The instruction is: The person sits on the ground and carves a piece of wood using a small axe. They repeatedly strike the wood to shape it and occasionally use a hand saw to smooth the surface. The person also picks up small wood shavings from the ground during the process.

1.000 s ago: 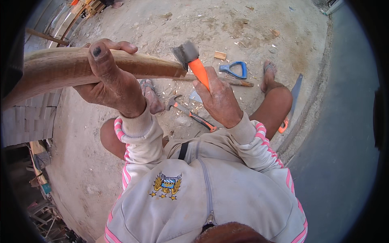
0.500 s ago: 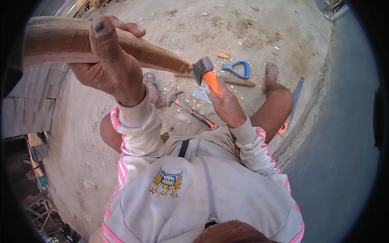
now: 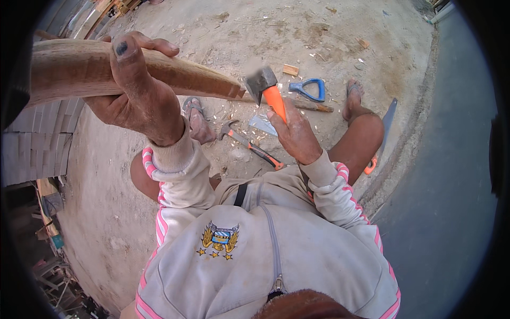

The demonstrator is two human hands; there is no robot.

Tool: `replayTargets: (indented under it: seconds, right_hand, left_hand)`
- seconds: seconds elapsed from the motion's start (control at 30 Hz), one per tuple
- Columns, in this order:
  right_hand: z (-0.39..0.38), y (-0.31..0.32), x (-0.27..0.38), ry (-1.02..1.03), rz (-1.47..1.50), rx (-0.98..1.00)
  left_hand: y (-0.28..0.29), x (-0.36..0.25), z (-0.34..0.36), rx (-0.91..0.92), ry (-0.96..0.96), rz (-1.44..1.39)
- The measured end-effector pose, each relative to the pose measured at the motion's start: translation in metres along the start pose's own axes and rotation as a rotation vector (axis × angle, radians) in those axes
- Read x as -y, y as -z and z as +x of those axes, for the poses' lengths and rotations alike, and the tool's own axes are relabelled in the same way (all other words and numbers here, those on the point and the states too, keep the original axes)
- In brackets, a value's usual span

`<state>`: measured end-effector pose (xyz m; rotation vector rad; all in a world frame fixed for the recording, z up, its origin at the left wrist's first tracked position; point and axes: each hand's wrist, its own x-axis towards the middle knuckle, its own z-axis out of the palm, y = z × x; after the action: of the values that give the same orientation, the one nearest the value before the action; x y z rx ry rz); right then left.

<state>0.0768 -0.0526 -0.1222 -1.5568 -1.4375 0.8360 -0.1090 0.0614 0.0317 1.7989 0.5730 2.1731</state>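
My left hand (image 3: 146, 98) is closed round a thick, curved wooden shaft (image 3: 194, 80), held up at the upper left. Its thumb lies across the near side and its fingers come over the top. The shaft's far left part runs out of the picture, while its squared, notched tip points right. In my right hand (image 3: 298, 135) is a hatchet (image 3: 274, 100) with an orange handle and dark metal head, gripped close below the head. The blade faces the shaft's tip, with a small gap between them.
On the dirt floor between my feet lie a claw hammer (image 3: 255, 150), a blue D-shaped handle (image 3: 314, 90), a metal blade (image 3: 263, 124), a wooden stick (image 3: 313, 106) and wood chips. A handsaw (image 3: 389, 123) rests beyond my right knee. Grey blocks (image 3: 40, 135) are stacked at left.
The shaft's tip has dropped a little and shifted left with my left hand. The hatchet head has moved slightly up and left, and a gap has opened between it and the tip.
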Motion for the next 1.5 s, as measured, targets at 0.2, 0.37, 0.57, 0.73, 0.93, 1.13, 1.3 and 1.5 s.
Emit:
replayTargets:
  seconds: [0.2,0.37,0.57,0.73,0.93,1.13,1.3,1.5]
  right_hand:
    - [0.005,0.041,0.092,0.269,0.104,-0.222]
    - [0.003,0.025,0.085,0.326,0.118,-0.313]
    - [0.017,0.002,0.032,0.013,0.097,-0.042]
    - [0.016,0.036,0.087,0.333,0.184,-0.287]
    - [0.006,-0.021,-0.036,-0.106,-0.031,0.092]
    - [0.013,0.012,0.016,0.009,0.095,-0.049]
    - [0.016,0.045,0.088,0.399,0.101,-0.378]
    - [0.019,-0.005,0.008,0.088,0.057,-0.062]
  left_hand:
    - [-0.001,0.008,-0.004,-0.022,-0.02,-0.026]
    - [-0.013,0.012,-0.002,-0.059,-0.027,0.032]
    - [-0.014,0.019,-0.026,-0.056,0.024,-0.009]
    - [-0.019,0.022,-0.025,-0.096,0.02,-0.001]
    - [-0.027,0.01,-0.003,-0.065,-0.072,-0.071]
    - [-0.016,0.006,0.007,-0.035,-0.18,0.083]
    - [-0.018,0.008,0.006,-0.034,-0.188,0.143]
    - [-0.02,-0.004,0.007,-0.099,-0.155,0.178]
